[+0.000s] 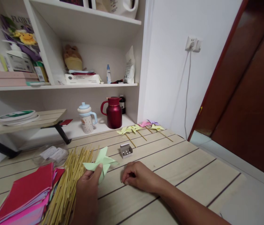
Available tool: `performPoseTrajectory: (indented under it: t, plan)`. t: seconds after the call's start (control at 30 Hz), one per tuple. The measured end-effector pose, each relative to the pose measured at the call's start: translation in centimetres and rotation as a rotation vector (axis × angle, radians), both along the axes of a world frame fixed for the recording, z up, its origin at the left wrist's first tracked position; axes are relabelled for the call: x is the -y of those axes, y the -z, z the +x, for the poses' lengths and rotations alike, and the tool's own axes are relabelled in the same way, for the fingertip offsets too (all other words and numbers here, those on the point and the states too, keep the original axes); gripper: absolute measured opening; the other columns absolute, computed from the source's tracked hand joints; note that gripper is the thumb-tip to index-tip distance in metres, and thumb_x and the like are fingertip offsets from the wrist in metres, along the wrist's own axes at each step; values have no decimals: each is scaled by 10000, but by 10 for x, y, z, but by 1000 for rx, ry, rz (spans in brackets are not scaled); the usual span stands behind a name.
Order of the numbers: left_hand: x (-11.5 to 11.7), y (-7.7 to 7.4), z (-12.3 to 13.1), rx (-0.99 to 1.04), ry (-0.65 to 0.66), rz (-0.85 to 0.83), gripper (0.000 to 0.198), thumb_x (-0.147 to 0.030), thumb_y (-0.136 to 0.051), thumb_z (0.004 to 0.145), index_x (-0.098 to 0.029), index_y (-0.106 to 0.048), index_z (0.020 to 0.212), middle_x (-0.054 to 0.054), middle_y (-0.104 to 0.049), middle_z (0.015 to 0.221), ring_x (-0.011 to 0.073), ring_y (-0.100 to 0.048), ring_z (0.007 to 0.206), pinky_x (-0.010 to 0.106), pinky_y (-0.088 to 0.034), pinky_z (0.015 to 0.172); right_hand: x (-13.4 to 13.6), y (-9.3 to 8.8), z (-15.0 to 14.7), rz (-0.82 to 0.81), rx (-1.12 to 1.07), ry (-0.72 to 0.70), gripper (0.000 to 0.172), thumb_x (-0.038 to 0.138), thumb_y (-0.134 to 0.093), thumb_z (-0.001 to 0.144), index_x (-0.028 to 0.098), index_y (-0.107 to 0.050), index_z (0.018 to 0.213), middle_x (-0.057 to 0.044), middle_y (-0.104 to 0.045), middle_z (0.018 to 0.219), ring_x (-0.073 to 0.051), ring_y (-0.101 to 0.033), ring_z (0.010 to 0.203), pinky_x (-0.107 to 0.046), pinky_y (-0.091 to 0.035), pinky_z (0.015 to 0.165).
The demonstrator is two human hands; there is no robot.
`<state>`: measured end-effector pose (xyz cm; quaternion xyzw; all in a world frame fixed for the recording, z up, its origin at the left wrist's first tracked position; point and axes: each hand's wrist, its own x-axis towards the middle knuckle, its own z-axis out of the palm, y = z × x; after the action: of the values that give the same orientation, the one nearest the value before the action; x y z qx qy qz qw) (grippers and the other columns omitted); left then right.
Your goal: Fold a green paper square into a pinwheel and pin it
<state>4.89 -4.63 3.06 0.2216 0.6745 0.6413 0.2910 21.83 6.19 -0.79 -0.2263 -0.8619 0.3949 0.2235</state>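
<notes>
A pale green paper pinwheel (102, 160) is pinched in my left hand (87, 185), with the thumb across its middle. My right hand (138, 176) rests on the table just to the right, its fingers curled together; whatever they may hold is hidden. Beyond it stands a small open box (126, 151) with shiny metal pins inside. A pile of thin yellow sticks (66, 181) lies to the left, partly behind my left hand. Beside the sticks sits a stack of coloured paper sheets (30, 187), red on top.
Several paper pinwheels on sticks (135, 128) lie along the table's back edge. Behind them are a red jug (114, 113) and a lidded cup (87, 118). A clear dish (52, 154) sits left, near a low wooden stand (49, 115). Shelves rise behind.
</notes>
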Motion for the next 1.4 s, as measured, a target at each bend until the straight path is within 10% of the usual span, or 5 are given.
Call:
performPoseTrajectory:
  t: [1.4]
  plan:
    - [2,-1,9,66,53,4,305,-438,-669,705,-154,-716,804,-11,-665,585,169,-555,581,273,-441,619,6,3,-12,-16,18,198,97,170,-697,758,204,-776,802,-16,-695,789,-144,-615,714,-212,-452,665]
